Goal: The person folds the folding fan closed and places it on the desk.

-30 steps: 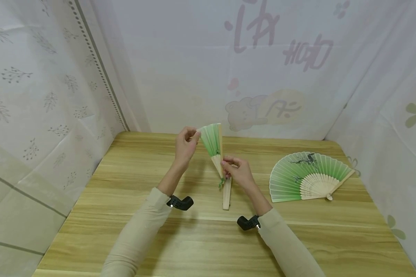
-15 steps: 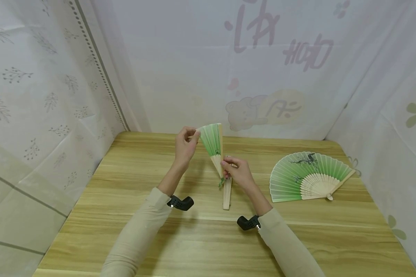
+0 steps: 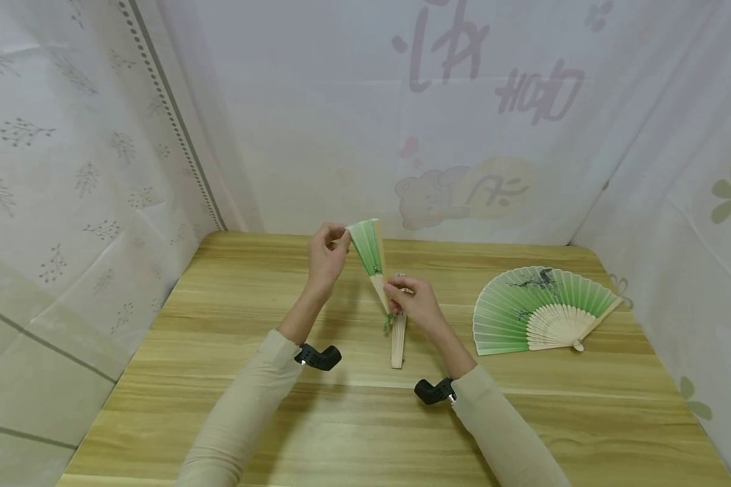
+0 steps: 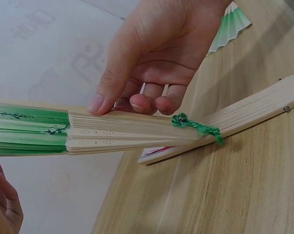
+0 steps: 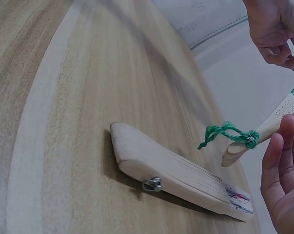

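Note:
A partly spread green folding fan [image 3: 367, 247] is held up over the table between both hands, its leaf end pointing away. My left hand [image 3: 327, 256] pinches the leaf's upper left corner between thumb and fingers. Lower down, my right hand [image 3: 418, 299] holds the pale outer stick on the fan's right side, thumb along it in the left wrist view. A green cord [image 4: 198, 127] is knotted at the pivot. Beneath lies a second, folded fan [image 5: 171, 170] with pale wooden sticks and a small metal ring at its pivot; the right hand partly hides it in the head view.
On the table's right side lies a fully spread green fan [image 3: 533, 314] with a dark bird and branch print. The wood-grain table [image 3: 353, 433] meets printed curtains [image 3: 317, 135] at the back and sides.
The held fan has narrowed: its right outer stick and my right hand have shifted slightly left toward the left hand. The left hand stays almost in place; the other two fans have not moved.

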{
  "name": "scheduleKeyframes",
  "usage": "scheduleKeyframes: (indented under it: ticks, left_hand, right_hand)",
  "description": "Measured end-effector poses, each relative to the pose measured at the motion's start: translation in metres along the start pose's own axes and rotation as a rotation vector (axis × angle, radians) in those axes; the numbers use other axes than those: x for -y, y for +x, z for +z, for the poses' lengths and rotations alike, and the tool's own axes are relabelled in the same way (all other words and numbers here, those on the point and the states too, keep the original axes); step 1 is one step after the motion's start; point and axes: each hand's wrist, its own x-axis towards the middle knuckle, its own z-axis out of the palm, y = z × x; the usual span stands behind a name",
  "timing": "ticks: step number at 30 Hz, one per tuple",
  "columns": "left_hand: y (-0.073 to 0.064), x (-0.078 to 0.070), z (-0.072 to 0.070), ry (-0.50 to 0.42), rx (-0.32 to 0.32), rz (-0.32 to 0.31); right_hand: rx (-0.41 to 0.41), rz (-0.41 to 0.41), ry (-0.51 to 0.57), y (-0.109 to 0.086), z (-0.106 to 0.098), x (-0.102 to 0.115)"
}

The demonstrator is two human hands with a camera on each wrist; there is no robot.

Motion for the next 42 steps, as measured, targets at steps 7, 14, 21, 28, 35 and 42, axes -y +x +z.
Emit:
scheduleKeyframes:
  ticks: [7,14,21,28,35,42]
  left_hand:
    - [0.000,-0.002,0.001,0.001,0.056,-0.073]
    - [-0.005,-0.005,0.004,-0.008,0.117,-0.078]
    - [-0.004,0.002,0.005,0.008,0.130,-0.070]
    - [-0.004,0.003,0.003,0.018,0.129,-0.027]
    - [-0.004,0.003,0.003,0.035,0.131,0.004]
    - [-0.005,0.003,0.005,0.043,0.154,-0.012]
  right_hand:
    - [-0.016,0.027,0.009,-0.001,0.001,-0.002]
    - [-0.042,0.045,0.008,-0.001,0.003,0.000]
    - [-0.065,0.050,0.006,-0.002,0.003,-0.001]
    - [-0.030,0.042,0.014,-0.004,0.002,-0.001]
    - [0.014,0.026,0.022,-0.005,0.000,0.000]
    - [0.024,0.035,-0.004,-0.007,0.002,0.004]
